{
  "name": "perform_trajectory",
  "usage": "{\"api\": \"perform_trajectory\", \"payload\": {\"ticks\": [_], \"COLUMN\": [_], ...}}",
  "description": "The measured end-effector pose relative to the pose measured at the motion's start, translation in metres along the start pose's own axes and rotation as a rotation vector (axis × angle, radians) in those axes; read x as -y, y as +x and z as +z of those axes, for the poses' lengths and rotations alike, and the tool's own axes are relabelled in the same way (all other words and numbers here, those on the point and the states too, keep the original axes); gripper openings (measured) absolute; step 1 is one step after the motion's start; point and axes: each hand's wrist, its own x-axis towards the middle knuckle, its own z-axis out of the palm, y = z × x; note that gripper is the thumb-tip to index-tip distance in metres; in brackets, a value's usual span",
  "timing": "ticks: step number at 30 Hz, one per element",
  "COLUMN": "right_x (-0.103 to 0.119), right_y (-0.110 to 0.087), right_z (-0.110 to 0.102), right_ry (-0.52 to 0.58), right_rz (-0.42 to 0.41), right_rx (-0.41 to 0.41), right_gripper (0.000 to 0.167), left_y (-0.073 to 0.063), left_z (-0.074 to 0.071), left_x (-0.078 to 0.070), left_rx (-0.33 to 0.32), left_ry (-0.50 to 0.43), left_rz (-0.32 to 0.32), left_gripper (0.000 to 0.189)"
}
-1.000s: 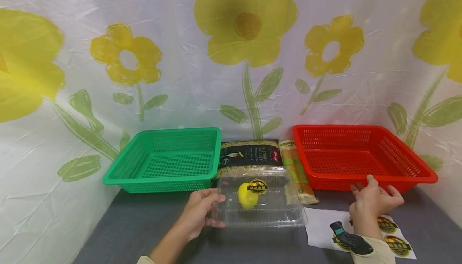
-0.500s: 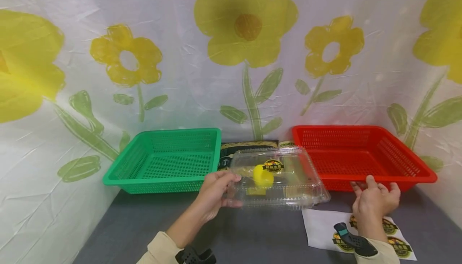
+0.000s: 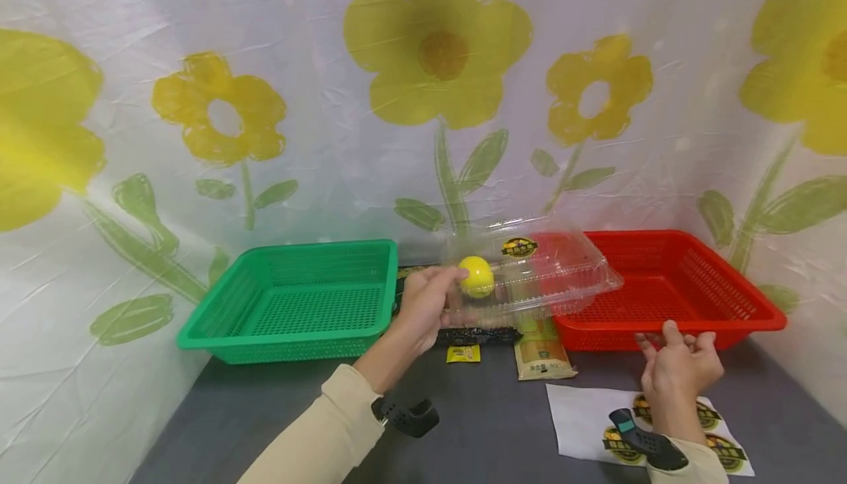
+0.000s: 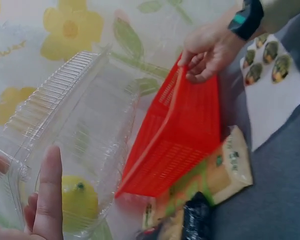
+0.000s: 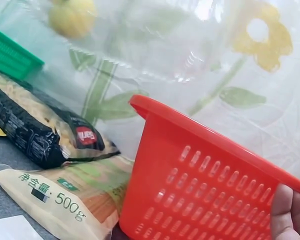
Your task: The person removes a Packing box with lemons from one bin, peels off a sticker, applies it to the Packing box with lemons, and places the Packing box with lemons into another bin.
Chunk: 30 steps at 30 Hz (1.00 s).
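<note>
My left hand [image 3: 425,306] pinches the left end of a clear plastic clamshell box [image 3: 552,274], raised and tilted above the table. A yellow lemon [image 3: 478,276] lies inside it at the end near my fingers, and a round black-and-gold sticker [image 3: 519,247] shows on its lid. The far end of the box overlaps the left side of the red basket [image 3: 668,325] in the head view. My right hand [image 3: 680,370] grips the basket's front rim. In the left wrist view, the fingers of that hand [image 4: 210,55] curl at the rim.
A green basket [image 3: 291,337] stands on the left. Between the baskets lie a black pasta bag [image 3: 479,336], a yellow packet [image 3: 463,354] and a beige noodle bag [image 3: 544,363]. A white sticker sheet [image 3: 582,414] lies at the front right. A flowered curtain [image 3: 317,175] hangs behind.
My left hand has lifted the clamshell box up and to the right, from low over the table towards the red basket, tilting it. The right hand has stayed at the basket's rim.
</note>
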Motion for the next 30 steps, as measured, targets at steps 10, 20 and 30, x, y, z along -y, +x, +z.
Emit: {"api": "perform_trajectory", "payload": {"ticks": [10, 20, 30], "right_x": [0.0, -0.002, -0.004], "right_y": [0.001, -0.001, 0.0], "right_z": [-0.001, -0.001, 0.0], "right_ry": [0.016, 0.042, 0.053], "right_rz": [0.023, 0.029, 0.006], "right_rx": [-0.008, 0.011, 0.008], "right_gripper": [0.087, 0.087, 0.084], "left_y": [0.033, 0.059, 0.077], "left_z": [0.053, 0.102, 0.135], "left_x": [-0.002, 0.017, 0.043], "left_rx": [-0.004, -0.051, -0.082], "left_ry": [-0.023, 0.006, 0.008], "left_rz": [0.006, -0.019, -0.075], "left_gripper": [0.016, 0.035, 0.018]}}
